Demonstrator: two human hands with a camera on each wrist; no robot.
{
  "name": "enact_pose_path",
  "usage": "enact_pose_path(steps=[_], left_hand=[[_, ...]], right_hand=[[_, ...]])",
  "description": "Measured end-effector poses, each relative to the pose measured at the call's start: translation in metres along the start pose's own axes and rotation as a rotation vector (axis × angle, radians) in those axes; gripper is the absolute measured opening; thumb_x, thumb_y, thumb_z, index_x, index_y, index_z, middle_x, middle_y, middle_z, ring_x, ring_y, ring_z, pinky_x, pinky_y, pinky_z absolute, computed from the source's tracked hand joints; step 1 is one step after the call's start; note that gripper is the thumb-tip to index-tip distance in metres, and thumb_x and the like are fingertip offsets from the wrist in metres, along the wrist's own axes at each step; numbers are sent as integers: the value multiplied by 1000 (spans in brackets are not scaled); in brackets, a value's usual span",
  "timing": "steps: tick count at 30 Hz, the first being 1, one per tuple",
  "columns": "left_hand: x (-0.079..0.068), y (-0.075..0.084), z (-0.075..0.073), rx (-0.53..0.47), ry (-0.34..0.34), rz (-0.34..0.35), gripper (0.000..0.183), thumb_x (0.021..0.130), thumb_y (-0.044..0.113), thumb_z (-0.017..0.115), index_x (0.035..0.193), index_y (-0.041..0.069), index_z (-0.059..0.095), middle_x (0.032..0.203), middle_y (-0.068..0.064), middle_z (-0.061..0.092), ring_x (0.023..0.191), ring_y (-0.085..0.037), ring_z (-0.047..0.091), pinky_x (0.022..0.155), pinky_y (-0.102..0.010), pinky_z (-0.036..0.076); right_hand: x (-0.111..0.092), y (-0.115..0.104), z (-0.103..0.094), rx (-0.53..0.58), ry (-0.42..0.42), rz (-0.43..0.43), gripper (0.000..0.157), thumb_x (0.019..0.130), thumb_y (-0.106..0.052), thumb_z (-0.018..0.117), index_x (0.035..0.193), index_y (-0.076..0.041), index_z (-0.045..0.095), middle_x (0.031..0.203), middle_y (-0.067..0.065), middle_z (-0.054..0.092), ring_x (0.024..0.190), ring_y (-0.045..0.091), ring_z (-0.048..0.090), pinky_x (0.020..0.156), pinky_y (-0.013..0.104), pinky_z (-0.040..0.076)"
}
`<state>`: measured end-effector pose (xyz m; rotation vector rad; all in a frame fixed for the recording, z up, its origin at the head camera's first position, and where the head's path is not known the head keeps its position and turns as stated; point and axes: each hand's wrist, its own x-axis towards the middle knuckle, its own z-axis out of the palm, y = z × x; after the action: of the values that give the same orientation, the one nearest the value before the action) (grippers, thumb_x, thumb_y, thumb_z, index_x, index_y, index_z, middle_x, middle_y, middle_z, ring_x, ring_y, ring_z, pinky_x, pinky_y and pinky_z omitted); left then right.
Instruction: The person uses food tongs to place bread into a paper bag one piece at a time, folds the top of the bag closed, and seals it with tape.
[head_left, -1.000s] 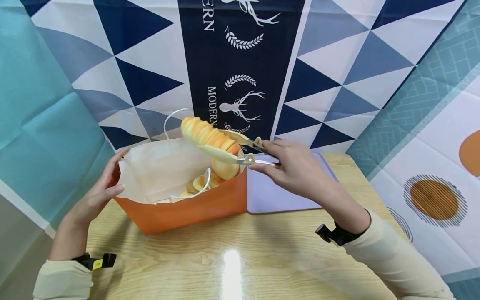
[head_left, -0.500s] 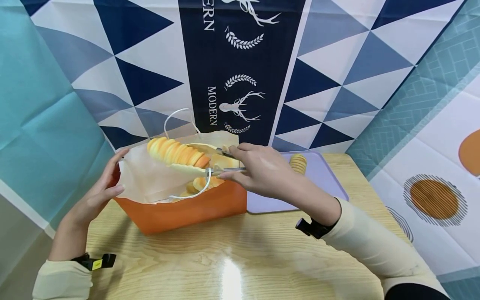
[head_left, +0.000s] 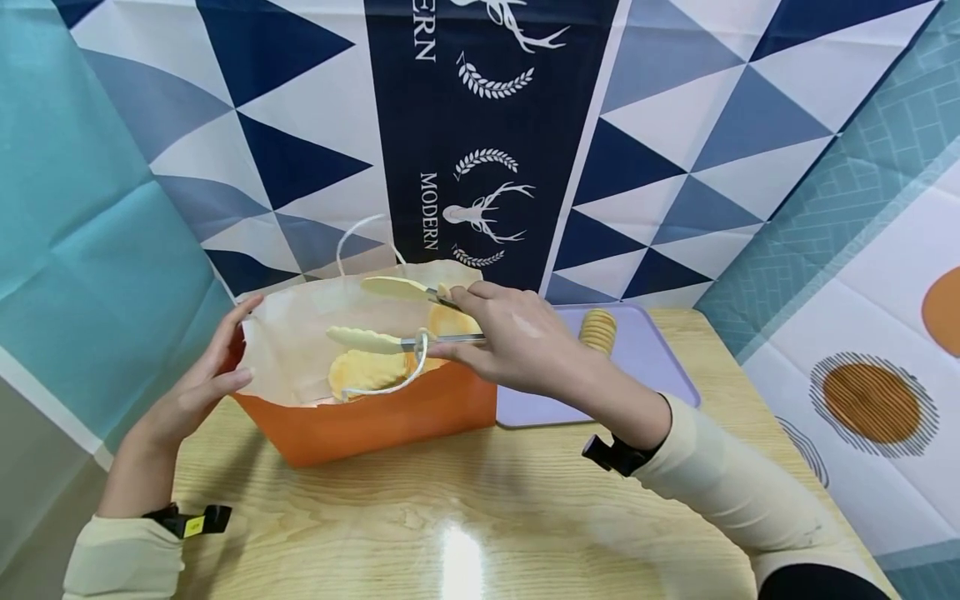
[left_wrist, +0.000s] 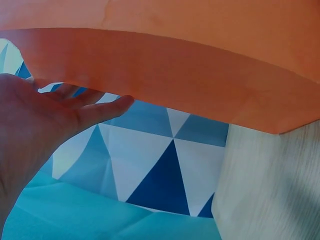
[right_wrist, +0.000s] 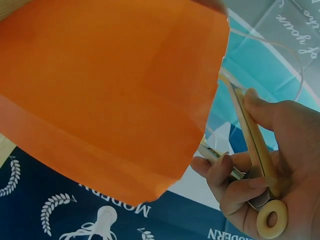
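Note:
An orange paper bag [head_left: 382,429] with a pale lining lies on its side on the table, its opening facing up toward me. My left hand [head_left: 198,379] holds the bag's left end, thumb at the front rim and fingers at the back. My right hand [head_left: 517,337] grips metal tongs [head_left: 367,340] with cream tips over the opening. The tips are spread and nothing is between them. Below them in the bag lies a yellow ridged bread [head_left: 360,373]; another bread [head_left: 450,321] is partly hidden by the hand. In the right wrist view, the fingers wrap the tongs' handles [right_wrist: 252,135].
A lilac tray [head_left: 652,354] stands right of the bag, with a ridged tan roll [head_left: 597,329] on it. White cord handles [head_left: 390,387] loop at the bag's front and back rims. Patterned cloth [head_left: 637,150] hangs behind the table [head_left: 360,517].
The right hand has moved left over the bag with the tongs. The ridged bread has left the tongs and now lies in the bag. The left hand has stayed in place.

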<state>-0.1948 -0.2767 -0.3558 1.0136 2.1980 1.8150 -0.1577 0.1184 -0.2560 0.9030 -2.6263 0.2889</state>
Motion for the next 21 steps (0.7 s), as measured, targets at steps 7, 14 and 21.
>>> enact_pose_path(steps=[7,14,21], left_hand=[[1,3,3,-3,0,-6,84,89,-1,42,160,15,-2,159,-19,5,138,-35,16,101,-14,38],[1,4,4,13,5,-16,84,90,0,42,160,15,-1,158,-20,9,136,-36,19,100,-15,40],[1,5,5,11,-12,1,82,91,1,41,160,17,0,159,-16,5,138,-32,15,100,-12,37]], right_hand=[[-10,10,-4,-22,40,36,73,85,-66,61,131,-9,63,95,-2,62,63,8,51,55,31,50],[-30,29,-19,15,33,157,82,83,-70,58,141,-13,56,119,3,65,66,6,55,67,37,53],[-57,54,-36,39,111,210,76,86,-65,60,142,-14,55,109,-1,66,58,8,50,52,31,45]])
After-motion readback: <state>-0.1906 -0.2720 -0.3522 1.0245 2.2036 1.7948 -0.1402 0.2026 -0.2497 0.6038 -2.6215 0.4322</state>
